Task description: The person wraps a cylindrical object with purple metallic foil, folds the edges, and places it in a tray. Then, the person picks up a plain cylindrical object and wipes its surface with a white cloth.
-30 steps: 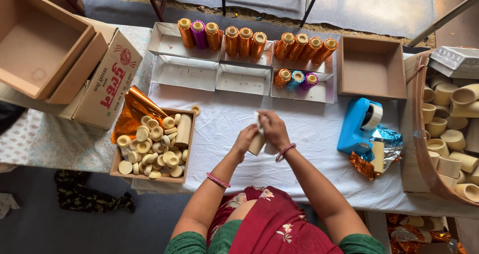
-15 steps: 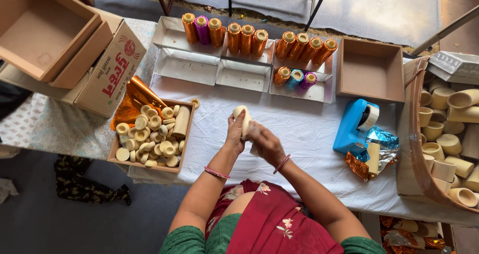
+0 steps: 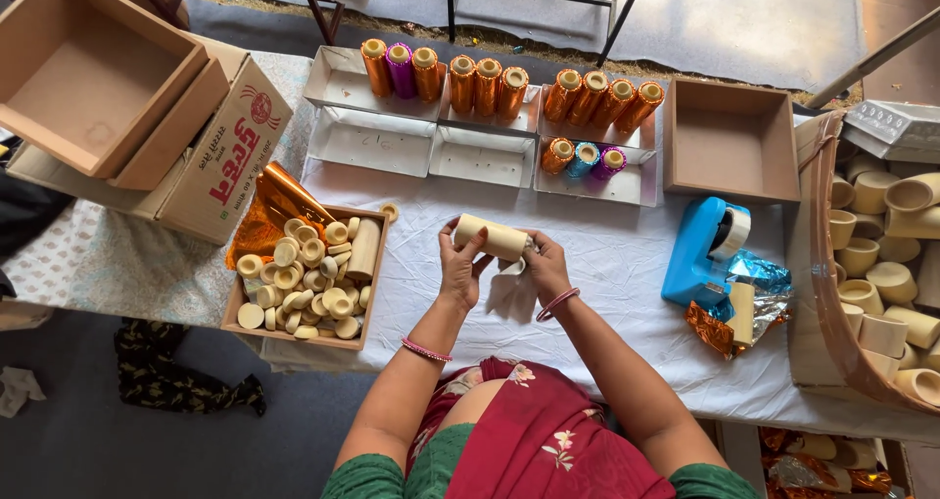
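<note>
The tabletop [image 3: 627, 274] under its white cloth carried most of the work beyond your fingers: three white trays [image 3: 372, 142] stood filled or part-filled with foil-wrapped tubes [image 3: 487, 85], about a dozen in orange and a few in purple or blue, while two trays showed bare. Out to the right of your fingers a basket [image 3: 886, 293] held many plain tubes not yet wrapped, so by my reckoning a good share remained. To the left sat a wooden box [image 3: 305, 276] of cream discs. You held one plain cardboard tube [image 3: 493, 237] level above the cloth, your left hand [image 3: 460, 264] gripping its left end, your right hand [image 3: 543, 261] at its right end, fingers [image 3: 452, 233] curled close around it, forearms angled inward.
</note>
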